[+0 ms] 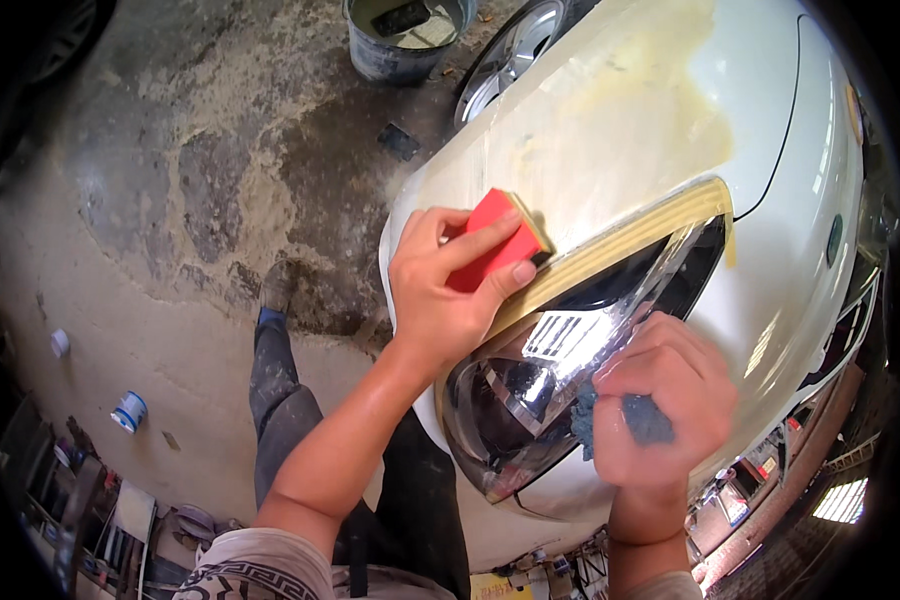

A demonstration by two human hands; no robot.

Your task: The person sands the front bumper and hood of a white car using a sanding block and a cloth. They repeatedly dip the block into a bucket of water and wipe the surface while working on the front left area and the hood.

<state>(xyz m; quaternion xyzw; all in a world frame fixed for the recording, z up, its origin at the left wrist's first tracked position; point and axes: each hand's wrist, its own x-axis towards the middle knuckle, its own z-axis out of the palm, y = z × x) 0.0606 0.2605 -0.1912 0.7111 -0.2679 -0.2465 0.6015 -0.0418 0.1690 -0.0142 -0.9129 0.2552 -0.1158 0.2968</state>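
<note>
My left hand (438, 285) was half curled, thumb and fingers pinching a red, foam-like rectangular block (483, 243) with a yellowish edge, on the white, cream-patched car panel (600, 150) beside yellow masking tape (642, 231). I judged it light, firm, slightly yielding; best held by its long sides. My right hand (670, 395) was curled around a blue-grey, cloth-like wad (648, 419), likely soft.
</note>
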